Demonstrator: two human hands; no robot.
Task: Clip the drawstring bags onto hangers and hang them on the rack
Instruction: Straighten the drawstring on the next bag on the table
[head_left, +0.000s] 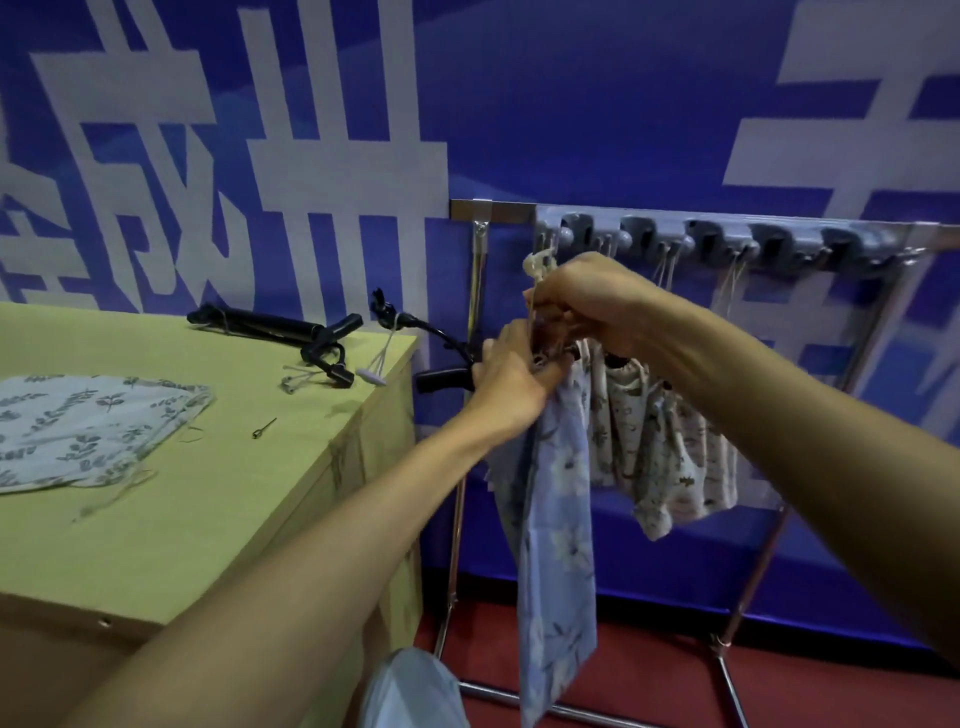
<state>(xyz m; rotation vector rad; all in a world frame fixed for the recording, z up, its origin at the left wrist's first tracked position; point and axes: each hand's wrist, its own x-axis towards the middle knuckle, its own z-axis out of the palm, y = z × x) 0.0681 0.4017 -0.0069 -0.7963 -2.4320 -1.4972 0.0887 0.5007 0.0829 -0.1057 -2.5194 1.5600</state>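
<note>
Two hands at work on one bag, both raised in front of the rack's left end.

1. Blue bag (558, 519): pale blue cloth with a white flower print, long and narrow. It hangs straight down from your hands, gathered tight at the top and loose and creased below. It is clear of the floor and just beside the rack's left post.
2. Cord (540, 262): cream, knotted, standing up above your right hand.
3. Left hand (511, 379): your fingers are curled round the bag's gathered top. A black hanger (441, 379) juts out to the left from the same grip.
4. Right hand (587, 301): just above the left, fingers curled down and pinching the cord at the bag's mouth. The fingertips themselves are hidden.
5. Rack (470, 270): shiny metal frame against the blue wall (571, 104). A row of grey hooks (727, 241) sits along its top bar.
6. Hung bags (670, 452): cream, small dark print, bunched together behind your right forearm.
7. Table (234, 493): pale wood, to your left. On it lie a flat bag (88, 426) with a leaf print, spare hangers (270, 325) in black, and a small pin (264, 427).
</note>
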